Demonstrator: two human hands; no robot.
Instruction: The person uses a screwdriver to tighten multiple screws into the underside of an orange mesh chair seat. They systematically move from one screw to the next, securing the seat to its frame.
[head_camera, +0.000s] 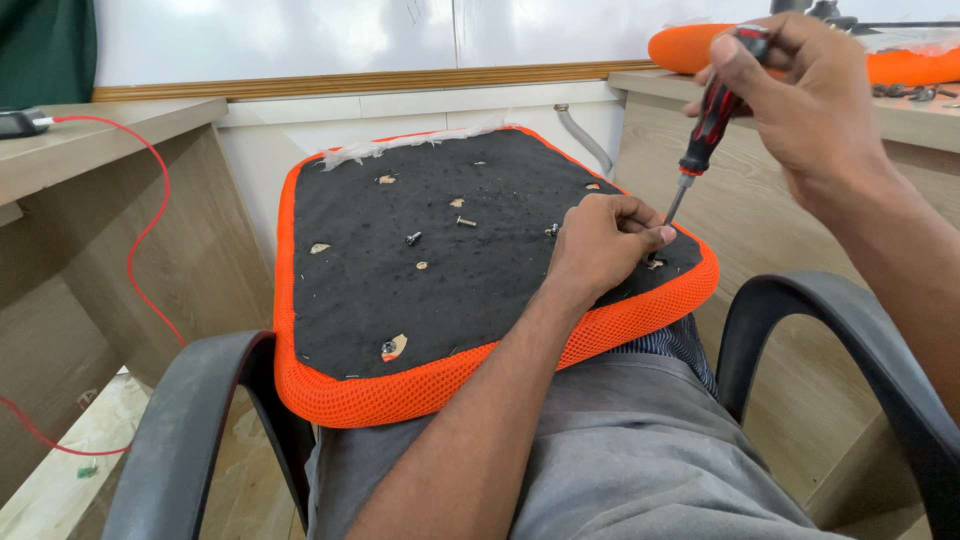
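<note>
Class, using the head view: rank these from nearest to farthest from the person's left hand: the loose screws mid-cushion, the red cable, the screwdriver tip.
1. Screwdriver tip, touching the left hand, at its right.
2. Loose screws, mid-cushion, to its left.
3. Red cable, far left by the desk.

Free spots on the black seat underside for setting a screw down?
Bare fabric lies left of the loose screws, toward the orange edge, and between them and the near-corner hole. It is crowded at the far right, around the left hand, right hand and screwdriver.
</note>
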